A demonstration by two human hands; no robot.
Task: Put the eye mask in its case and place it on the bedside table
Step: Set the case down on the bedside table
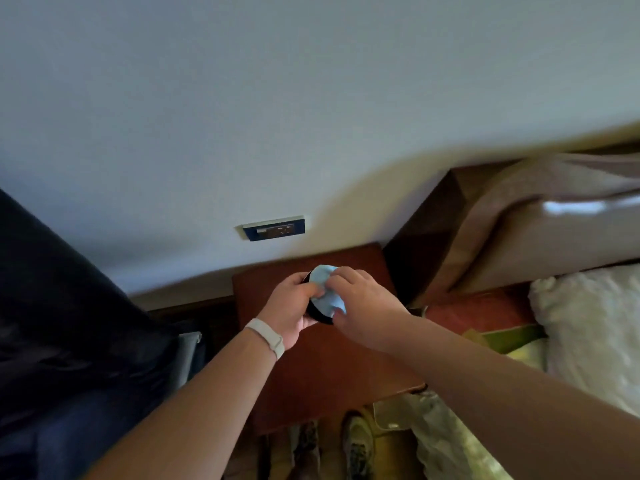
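A light blue eye mask [325,292] is bunched up inside a round black case [320,318], held just above the reddish-brown bedside table [332,372]. My left hand [292,311], with a white band on its wrist, grips the case from the left and below. From the right, my right hand [363,299] has its fingertips pinched on the top of the mask. Most of the case is hidden by both hands, so only its dark lower rim shows.
A dark wall socket plate [273,228] sits above the table. To the right are the wooden headboard [433,216], a beige pillow [540,230] and a fluffy white cushion [588,327]. Dark fabric [69,323] fills the left. Shoes [358,445] lie on the floor below.
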